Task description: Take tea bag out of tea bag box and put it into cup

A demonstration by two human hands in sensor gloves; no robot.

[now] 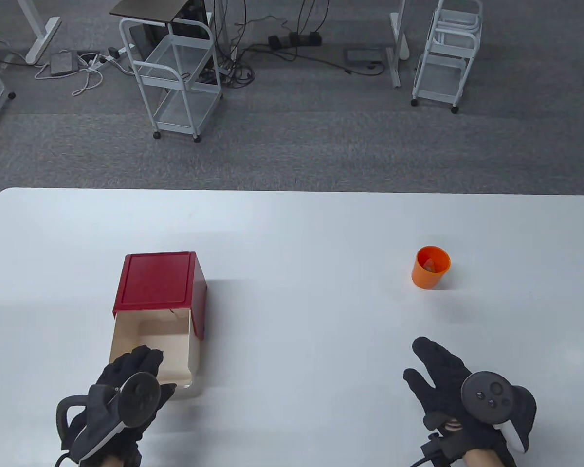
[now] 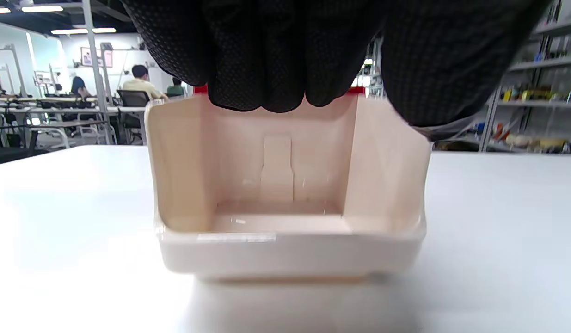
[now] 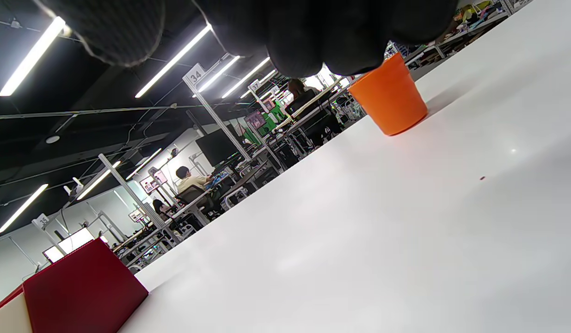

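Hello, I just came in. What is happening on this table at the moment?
A person in black sensor gloves works at a white table. The left hand is at the front rim of the tea bag box, whose cream drawer is open; in the left wrist view it looks empty. The right hand is near the table edge, holding nothing. The orange cup stands beyond it, with something inside, maybe the tea bag.
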